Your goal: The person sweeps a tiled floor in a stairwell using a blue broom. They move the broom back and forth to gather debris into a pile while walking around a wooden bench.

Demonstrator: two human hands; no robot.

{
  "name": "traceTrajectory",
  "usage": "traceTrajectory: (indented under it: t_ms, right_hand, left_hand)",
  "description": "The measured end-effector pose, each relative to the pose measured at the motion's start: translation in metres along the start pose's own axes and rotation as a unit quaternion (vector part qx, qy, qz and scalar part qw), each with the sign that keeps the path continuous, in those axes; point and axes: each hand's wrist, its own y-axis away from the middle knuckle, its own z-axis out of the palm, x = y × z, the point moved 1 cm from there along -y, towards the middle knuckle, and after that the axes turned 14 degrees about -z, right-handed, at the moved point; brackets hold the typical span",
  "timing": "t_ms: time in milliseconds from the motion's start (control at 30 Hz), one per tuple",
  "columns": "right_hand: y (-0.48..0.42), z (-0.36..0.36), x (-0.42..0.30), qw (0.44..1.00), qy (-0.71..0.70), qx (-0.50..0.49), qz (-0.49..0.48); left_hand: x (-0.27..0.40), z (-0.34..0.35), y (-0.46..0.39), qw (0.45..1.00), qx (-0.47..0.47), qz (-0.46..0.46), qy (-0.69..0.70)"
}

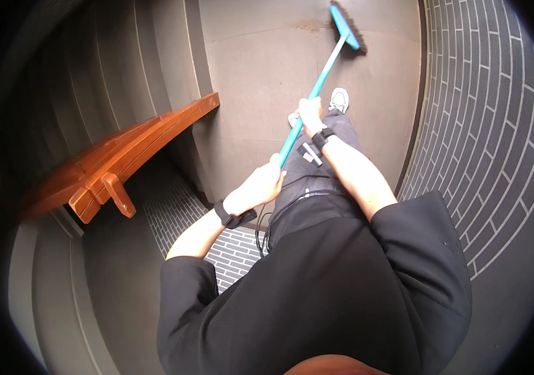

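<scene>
A broom with a turquoise handle [327, 70] slants from my body up to its blue head [344, 27], whose dark bristles rest on the floor at the top of the view. My left hand [262, 182] is closed around the handle's near end. Farther along the handle, my right hand [310, 112] grips it above my legs. To the left of the broom head lies a patch of brown debris [311, 26] on the floor. Both wrists wear black straps.
A wooden handrail [154, 137] juts out at the left, beside stairs [107, 70]. A grey brick-patterned wall [478, 117] curves along the right. My light shoes [339, 98] stand on the brown-grey floor [262, 84]. A dark cable [261, 229] hangs by my waist.
</scene>
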Motion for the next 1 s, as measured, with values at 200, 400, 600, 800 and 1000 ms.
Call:
traceTrajectory:
  t_ms: [200,400,600,800,1000]
  right_hand:
    - [-0.112,-0.016,0.014,0.986,0.157,-0.061,0.004]
    - [0.014,0.013,0.117,0.978,0.196,-0.055,0.055]
    - [0.071,0.016,0.13,0.953,0.265,-0.149,0.015]
    - [-0.011,0.043,0.09,0.894,0.409,-0.159,-0.093]
    - [0.039,0.031,0.174,0.88,0.458,-0.12,-0.009]
  left_hand:
    - [-0.013,0.027,-0.074,0.997,0.052,0.059,0.016]
    - [-0.104,0.05,0.01,0.998,0.027,-0.054,0.021]
    - [-0.109,0.031,0.069,0.984,-0.042,-0.139,0.1]
    - [-0.122,0.06,-0.011,0.978,0.067,-0.043,0.194]
    - [-0.174,0.106,0.026,0.974,0.025,-0.112,0.197]
